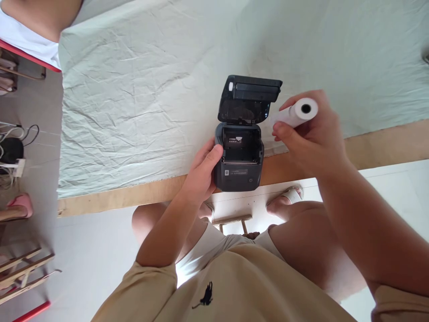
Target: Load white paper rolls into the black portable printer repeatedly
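A dark portable printer (238, 176) is at the table's front edge, its lid (256, 91) flipped up and its paper compartment bare inside. My left hand (203, 172) grips the printer's left side, thumb on top near the compartment. Just right of the raised lid, my right hand (311, 134) holds a white paper roll (296, 114) between thumb and fingers. The roll is tilted, with the dark hole of its core facing up and right. It does not touch the printer.
A pale wrinkled cloth (134, 103) covers the table, with a wooden edge (117, 200) at the front. Another person's arm (50, 15) is at the upper left. Cables (13, 167) and wooden frames (25, 273) are on the left, below table level.
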Tool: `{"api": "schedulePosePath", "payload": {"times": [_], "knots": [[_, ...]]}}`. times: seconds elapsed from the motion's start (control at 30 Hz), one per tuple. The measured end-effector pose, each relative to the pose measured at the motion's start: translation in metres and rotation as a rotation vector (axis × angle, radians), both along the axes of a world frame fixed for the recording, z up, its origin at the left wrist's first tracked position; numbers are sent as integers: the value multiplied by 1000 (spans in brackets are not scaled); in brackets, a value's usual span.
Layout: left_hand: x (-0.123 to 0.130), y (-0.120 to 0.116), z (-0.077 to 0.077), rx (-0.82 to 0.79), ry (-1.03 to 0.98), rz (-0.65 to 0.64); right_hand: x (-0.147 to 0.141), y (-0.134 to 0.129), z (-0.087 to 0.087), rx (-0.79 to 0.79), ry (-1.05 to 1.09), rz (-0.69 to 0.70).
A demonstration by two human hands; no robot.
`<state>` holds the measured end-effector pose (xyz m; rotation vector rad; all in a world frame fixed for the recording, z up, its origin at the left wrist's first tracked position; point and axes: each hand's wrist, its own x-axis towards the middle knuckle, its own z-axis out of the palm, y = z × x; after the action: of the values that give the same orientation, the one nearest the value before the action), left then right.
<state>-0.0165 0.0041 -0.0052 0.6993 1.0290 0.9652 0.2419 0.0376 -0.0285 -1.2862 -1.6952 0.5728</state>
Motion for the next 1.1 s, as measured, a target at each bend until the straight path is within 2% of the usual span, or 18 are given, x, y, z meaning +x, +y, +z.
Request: {"api": "schedulePosePath", "payload": {"times": [0.2, 0.3, 0.47, 0.53, 0.63, 0.73, 0.8, 0.97, 1.03, 1.1], "knots": [[1, 1, 1, -3, 13, -1, -4, -5, -9, 35, -163, -13], [3, 2, 2, -1, 8, 0, -3, -10, -2, 49, -238, -16], [2, 2, 2, 13, 44, 9, 19, -6, 15, 357, -342, -249], [2, 2, 2, 16, 47, -4, 31, 3, 12, 274, -359, -301], [1, 2, 1, 18, 48, -19, 42, 11, 3, 24, -335, -289], [1, 3, 1, 21, 40, -13, 44, 10, -2, -41, -299, -258], [1, 3, 1, 22, 28, -8, 44, 7, -4, -35, -272, -222], [1, 2, 0, 9, 29, 4, 47, 9, -11, 127, -336, -211], [1, 1, -1, 20, 25, 12, 44, 7, -3, 140, -303, -239], [1, 1, -1, 40, 29, 5, 34, 0, 11, 177, -215, -231]]}}
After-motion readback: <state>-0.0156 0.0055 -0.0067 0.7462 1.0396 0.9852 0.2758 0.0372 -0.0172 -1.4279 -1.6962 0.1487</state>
